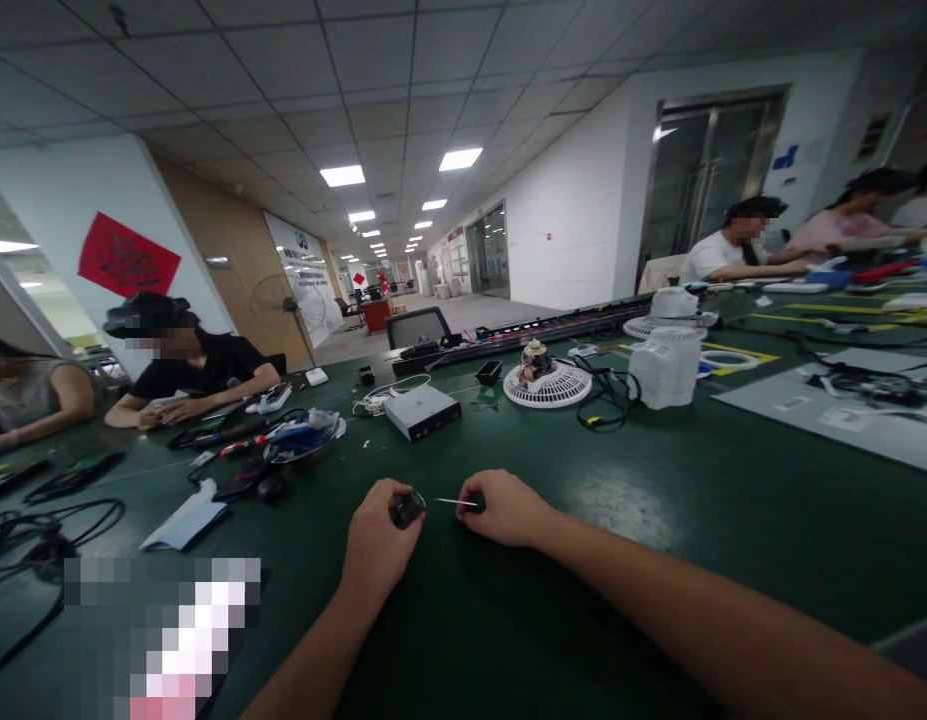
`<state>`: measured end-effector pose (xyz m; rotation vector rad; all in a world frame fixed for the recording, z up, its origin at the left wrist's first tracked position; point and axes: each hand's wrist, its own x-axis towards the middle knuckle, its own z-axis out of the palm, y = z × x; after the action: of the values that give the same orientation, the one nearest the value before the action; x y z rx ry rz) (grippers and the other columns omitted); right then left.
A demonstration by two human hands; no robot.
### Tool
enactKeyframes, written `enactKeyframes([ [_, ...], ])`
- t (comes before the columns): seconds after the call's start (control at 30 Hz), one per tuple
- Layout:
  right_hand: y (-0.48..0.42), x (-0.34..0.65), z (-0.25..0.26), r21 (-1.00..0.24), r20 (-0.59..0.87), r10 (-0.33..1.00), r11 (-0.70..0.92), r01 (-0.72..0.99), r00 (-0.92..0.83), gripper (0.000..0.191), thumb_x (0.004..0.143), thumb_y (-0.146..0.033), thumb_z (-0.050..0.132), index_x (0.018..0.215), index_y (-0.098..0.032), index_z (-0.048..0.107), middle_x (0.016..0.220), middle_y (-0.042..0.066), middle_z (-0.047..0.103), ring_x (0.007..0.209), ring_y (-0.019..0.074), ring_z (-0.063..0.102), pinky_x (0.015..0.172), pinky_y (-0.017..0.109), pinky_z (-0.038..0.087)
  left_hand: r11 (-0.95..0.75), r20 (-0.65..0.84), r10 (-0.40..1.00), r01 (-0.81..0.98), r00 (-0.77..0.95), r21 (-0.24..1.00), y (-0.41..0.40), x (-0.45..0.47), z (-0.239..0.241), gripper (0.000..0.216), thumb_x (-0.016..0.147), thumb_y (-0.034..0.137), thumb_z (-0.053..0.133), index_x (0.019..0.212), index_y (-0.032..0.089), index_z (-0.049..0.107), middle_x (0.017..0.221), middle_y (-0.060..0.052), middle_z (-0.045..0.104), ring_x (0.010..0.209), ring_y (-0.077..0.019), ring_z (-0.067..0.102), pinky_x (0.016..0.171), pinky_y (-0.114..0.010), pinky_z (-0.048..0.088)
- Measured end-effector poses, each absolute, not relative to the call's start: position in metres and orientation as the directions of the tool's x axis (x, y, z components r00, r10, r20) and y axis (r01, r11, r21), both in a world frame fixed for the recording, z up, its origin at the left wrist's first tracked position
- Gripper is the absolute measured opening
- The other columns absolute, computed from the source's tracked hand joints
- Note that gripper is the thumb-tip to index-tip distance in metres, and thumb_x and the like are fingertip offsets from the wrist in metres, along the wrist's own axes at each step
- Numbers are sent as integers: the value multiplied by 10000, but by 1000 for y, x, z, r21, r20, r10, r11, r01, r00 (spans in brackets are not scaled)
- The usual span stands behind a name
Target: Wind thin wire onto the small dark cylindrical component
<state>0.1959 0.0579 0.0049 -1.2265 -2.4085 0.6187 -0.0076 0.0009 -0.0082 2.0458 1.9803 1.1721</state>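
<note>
My left hand [376,535] is closed around a small dark round part [410,509], pinched between thumb and fingers with a light rim facing right. My right hand [508,510] grips a screwdriver [457,502]. Its thin bright shaft points left at the round part, and a short gap separates the two. Most of the dark handle is hidden in my fingers. Both hands are low over the green table [463,610]. Beyond them lie a silver optical drive [420,409] and a round white fan grille [547,385] with a motor on top.
At left are a crumpled blue cloth [302,437], a pale blue sheet [184,520] and black cables [65,520]. A white plastic housing [664,365] stands at right, near a grey panel [830,400] with wires. Co-workers sit left and far right. A pixelated patch covers the lower left.
</note>
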Motion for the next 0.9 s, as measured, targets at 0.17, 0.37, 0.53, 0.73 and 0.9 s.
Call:
enactKeyframes([
  [0.17,60,195,4,-556,137,867,468,687,-479,190,732,-302,728,903,-221,709,912,29,721,814,191,652,648,272,463,-227,467,883,819,-55,526,0,-7,-8,218,731,200,665,943,211,616,934,-32,686,874,-218,666,766,-350,518],
  [0.37,64,197,3,-676,267,816,538,503,-513,173,790,-290,695,942,-229,750,853,0,727,725,145,617,658,260,440,-315,439,897,755,41,574,-2,-3,-8,364,725,158,690,1065,224,580,992,-24,692,936,-207,668,841,-367,530],
  [0.53,60,195,5,-731,331,750,588,346,-573,114,766,-242,720,864,-203,764,767,-8,685,683,127,574,612,236,406,-404,462,879,708,123,580,-6,0,-9,550,696,184,754,1183,251,506,1017,-5,705,970,-200,673,882,-379,536],
  [0.73,56,195,9,-700,294,770,576,421,-566,121,745,-286,747,809,-184,735,749,-14,654,675,119,554,585,225,367,-449,456,870,685,188,574,-9,0,-8,453,720,211,752,1124,236,548,1054,-29,698,988,-209,673,885,-383,550],
  [0.9,52,195,12,-672,256,773,574,468,-580,176,716,-332,771,799,-186,717,713,-27,653,626,106,539,557,221,339,-508,469,845,661,258,552,-12,0,-6,345,758,182,714,1069,238,576,1043,-17,691,978,-194,668,882,-359,544],
])
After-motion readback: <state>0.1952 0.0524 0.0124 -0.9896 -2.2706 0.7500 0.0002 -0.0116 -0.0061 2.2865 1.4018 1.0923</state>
